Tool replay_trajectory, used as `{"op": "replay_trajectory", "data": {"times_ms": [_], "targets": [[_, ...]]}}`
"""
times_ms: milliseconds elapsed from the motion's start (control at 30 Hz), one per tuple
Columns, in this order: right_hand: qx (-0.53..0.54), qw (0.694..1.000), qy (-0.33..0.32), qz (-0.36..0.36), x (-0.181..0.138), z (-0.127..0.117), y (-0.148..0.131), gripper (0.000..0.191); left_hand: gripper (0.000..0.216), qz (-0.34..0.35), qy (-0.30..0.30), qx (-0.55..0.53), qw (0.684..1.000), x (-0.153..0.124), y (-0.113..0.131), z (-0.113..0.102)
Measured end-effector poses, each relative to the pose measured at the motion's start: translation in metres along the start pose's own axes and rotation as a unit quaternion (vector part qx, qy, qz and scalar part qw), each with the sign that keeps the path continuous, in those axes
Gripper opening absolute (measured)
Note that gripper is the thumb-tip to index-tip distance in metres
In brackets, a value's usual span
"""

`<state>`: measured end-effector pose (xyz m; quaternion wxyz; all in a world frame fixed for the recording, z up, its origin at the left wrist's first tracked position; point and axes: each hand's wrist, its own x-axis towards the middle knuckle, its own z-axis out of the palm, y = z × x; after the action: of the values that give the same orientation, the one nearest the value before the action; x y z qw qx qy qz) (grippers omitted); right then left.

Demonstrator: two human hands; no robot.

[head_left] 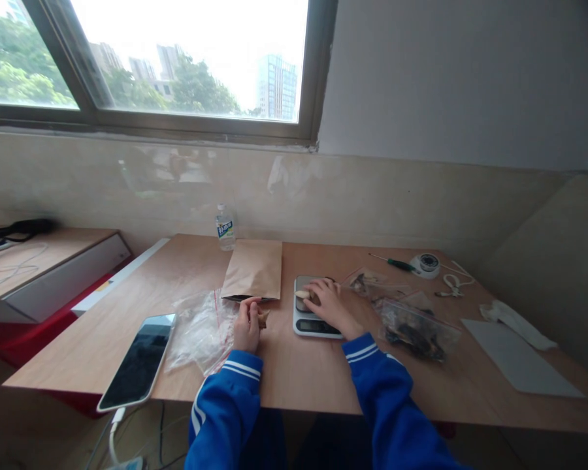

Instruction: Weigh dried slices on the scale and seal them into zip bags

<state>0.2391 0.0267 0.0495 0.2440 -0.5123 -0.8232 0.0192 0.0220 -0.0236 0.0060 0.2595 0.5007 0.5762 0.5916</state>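
My left hand (247, 326) is closed on a small brown dried piece (263, 319), just in front of the mouth of a brown paper bag (255, 269). The bag lies flat with its dark opening towards me. Over a white digital scale (318, 327) is my right hand (330, 305), its fingers bent down round a pale elongated dried piece (302, 295) at the weighing plate. Part of the plate is hidden by that hand, and the display's digits cannot be read. Crumpled clear plastic bags (200, 329) lie left of my left hand.
A phone (140, 362) overhangs the table's front-left edge, with a cable plugged in. Behind the paper bag stands a water bottle (225, 228). To the right are zip bags of dark dried pieces (416, 336), a screwdriver (399, 264), a round white camera (426, 265) and a grey sheet (522, 359).
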Motion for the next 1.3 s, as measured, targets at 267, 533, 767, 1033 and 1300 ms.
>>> {"op": "replay_trajectory", "data": {"times_ms": [267,533,767,1033,1300], "targets": [[-0.010,1.000,0.002,0.028,0.009,0.002,-0.007,0.028,0.030,0.053,-0.025,0.043,0.997,0.002,-0.006,-0.002],[-0.077,0.989,-0.087,0.087,0.032,-0.007,0.026,0.023,0.026,0.196,-0.185,0.153,0.951,-0.001,0.005,-0.002],[-0.074,0.994,-0.058,0.056,0.041,0.003,0.028,0.022,0.034,0.205,-0.311,0.191,0.908,-0.002,0.000,0.000],[0.174,0.968,0.172,0.049,0.019,-0.025,0.041,0.017,0.023,0.215,-0.290,0.219,0.906,0.003,-0.009,0.002],[0.181,0.924,0.273,0.197,-0.093,-0.011,0.090,0.022,0.023,0.200,-0.257,0.205,0.923,0.005,-0.011,0.003]]}}
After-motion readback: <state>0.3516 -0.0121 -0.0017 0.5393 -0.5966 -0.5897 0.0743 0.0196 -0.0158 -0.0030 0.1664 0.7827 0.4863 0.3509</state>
